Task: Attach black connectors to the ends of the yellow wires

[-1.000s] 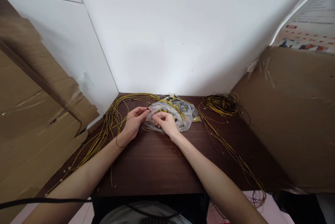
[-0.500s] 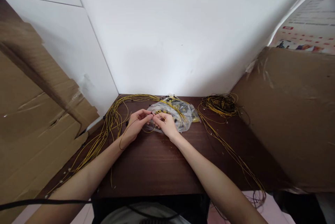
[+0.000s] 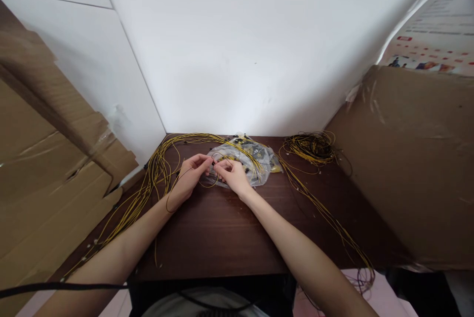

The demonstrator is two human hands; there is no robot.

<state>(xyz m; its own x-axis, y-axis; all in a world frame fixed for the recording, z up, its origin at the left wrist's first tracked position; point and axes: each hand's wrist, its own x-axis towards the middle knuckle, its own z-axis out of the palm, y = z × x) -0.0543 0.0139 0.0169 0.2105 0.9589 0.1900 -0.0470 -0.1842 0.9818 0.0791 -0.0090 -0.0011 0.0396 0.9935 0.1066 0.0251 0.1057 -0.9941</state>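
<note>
Both hands meet near the far middle of the dark wooden bench (image 3: 222, 238). The left hand (image 3: 190, 176) and the right hand (image 3: 231, 175) each have their fingertips pinched narrow on one thin yellow wire (image 3: 207, 184), which sags in a small loop between them just in front of a clear plastic bag (image 3: 255, 166) of small yellow and black parts. What sits at the pinch point is too small to tell.

A long bundle of yellow wires (image 3: 148, 188) runs from the far edge down along the left edge, passing beside the left wrist. A coiled heap of wire (image 3: 313, 146) lies at the far right corner, and another strand bundle (image 3: 329, 223) trails from it toward the near right corner. Cardboard (image 3: 48, 174) leans at the left and a cardboard box (image 3: 414, 159) stands at the right.

To do this well, I would judge that the pinches should stay close together so the wire end stays steady, with the loop kept clear of the bag and of the left bundle to avoid tangling.
</note>
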